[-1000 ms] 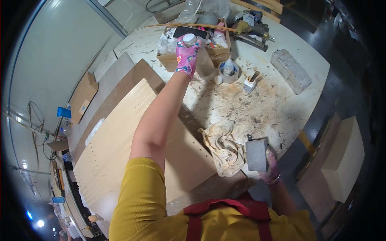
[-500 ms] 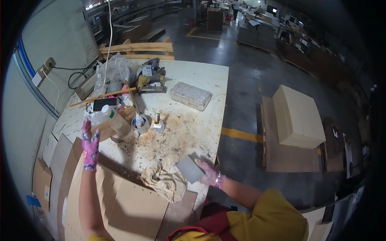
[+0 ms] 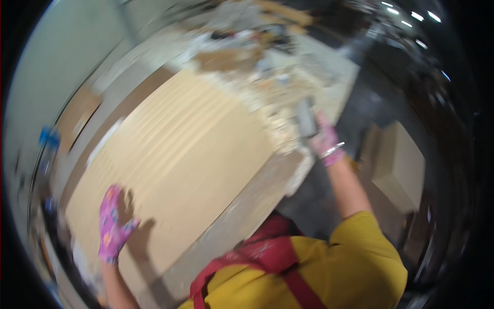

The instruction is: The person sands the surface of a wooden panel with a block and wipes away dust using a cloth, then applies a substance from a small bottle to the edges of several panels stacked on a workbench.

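Pale boards (image 3: 193, 185) lie beneath the unclenched left hand (image 3: 111, 226), near the right hand (image 3: 324, 138) gripping a grey block (image 3: 305, 117).

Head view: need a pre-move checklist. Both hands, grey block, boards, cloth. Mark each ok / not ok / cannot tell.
1. Grey block held: ok, in the right hand.
2. Left hand free: ok, open with nothing in it, at the board stack.
3. Left hand touching the boards: cannot tell; its shadow falls on them, but contact is unclear.
4. Both hands gloved: ok, pink gloves on each.
5. Board edges flush: not ok, they lie stepped, one behind another.
6. Cloth apart from the boards: cannot tell, it lies close beside the stack and the view is blurred.
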Motion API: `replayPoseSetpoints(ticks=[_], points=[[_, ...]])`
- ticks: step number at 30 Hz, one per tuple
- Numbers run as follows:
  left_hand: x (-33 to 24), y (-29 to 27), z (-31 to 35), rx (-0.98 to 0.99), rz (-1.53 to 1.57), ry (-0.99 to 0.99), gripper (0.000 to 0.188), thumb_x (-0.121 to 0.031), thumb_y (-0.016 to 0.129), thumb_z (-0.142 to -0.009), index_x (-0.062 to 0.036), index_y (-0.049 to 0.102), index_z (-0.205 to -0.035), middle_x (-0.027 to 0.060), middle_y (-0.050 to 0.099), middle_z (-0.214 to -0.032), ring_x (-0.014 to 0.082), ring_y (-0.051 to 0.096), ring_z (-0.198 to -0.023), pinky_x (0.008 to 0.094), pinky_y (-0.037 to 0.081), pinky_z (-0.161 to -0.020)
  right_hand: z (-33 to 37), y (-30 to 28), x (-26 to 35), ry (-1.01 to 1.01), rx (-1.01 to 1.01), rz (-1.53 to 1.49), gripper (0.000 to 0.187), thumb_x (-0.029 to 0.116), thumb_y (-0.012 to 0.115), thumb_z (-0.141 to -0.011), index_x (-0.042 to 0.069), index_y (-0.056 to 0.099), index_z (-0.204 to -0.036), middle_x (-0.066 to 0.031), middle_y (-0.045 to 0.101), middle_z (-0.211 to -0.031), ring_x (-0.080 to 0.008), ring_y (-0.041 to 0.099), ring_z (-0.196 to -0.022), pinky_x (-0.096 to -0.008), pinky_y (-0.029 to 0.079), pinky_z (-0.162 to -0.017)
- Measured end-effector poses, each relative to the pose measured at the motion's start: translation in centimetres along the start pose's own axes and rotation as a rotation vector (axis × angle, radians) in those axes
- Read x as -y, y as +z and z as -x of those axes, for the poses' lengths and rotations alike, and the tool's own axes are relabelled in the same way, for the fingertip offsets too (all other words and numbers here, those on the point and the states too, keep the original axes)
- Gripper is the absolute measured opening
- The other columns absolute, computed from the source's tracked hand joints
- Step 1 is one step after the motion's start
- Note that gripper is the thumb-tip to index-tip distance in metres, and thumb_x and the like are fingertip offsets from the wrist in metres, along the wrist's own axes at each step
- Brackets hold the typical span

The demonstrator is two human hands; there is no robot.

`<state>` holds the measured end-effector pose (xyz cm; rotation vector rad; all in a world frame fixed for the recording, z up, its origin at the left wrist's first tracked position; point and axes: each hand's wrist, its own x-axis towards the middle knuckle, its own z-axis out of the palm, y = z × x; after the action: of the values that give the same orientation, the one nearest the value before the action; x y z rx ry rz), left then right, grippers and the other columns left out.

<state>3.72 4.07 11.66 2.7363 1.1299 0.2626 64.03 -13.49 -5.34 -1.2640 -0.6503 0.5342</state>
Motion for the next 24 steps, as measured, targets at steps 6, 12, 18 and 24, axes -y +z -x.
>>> replayPoseSetpoints(ticks=[6,12,18,24], points=[[4.9,2.6,7.5,0.004,-0.167,-0.157,0.091,-0.050,0.072,-0.067,-0.0022,0.040,-0.137,0.0188,0.036,-0.143,0.0355,0.031,-0.134,0.0499,0.018,-0.112,6.8,34.8,12.4,-0.656,0.584,0.618,0.050,0.042,0.054,-0.088,0.006,0.054,-0.123,-0.0185,0.058,-0.117,-0.0332,0.056,-0.109,-0.0412,0.045,-0.093],[5.8,5.3,8.5,-0.204,-0.249,-0.134,0.086,-0.061,0.058,-0.074,-0.0011,0.043,-0.134,0.0192,0.041,-0.140,0.0357,0.033,-0.133,0.0517,0.019,-0.112,14.3,51.9,4.3,-1.037,0.898,0.685,0.041,0.035,0.062,-0.076,0.017,0.060,-0.113,-0.0138,0.056,-0.115,-0.0328,0.057,-0.106,-0.0434,0.044,-0.092],[5.8,4.9,8.4,-0.268,-0.184,-0.172,0.072,-0.052,0.056,-0.079,-0.0022,0.048,-0.131,0.0175,0.045,-0.138,0.0354,0.035,-0.133,0.0513,0.022,-0.111,-9.3,35.3,2.9,-0.714,0.332,1.350,0.044,0.039,0.055,-0.085,0.015,0.058,-0.122,-0.0134,0.060,-0.118,-0.0312,0.056,-0.110,-0.0404,0.045,-0.095],[6.1,5.2,8.0,-0.207,-0.228,-0.210,0.066,-0.051,0.052,-0.083,-0.0027,0.050,-0.128,0.0178,0.047,-0.136,0.0356,0.038,-0.131,0.0517,0.024,-0.110,-4.1,46.0,4.4,-1.018,0.857,1.035,0.044,0.044,0.053,-0.087,0.017,0.059,-0.121,-0.0116,0.060,-0.119,-0.0289,0.055,-0.114,-0.0368,0.045,-0.096]])
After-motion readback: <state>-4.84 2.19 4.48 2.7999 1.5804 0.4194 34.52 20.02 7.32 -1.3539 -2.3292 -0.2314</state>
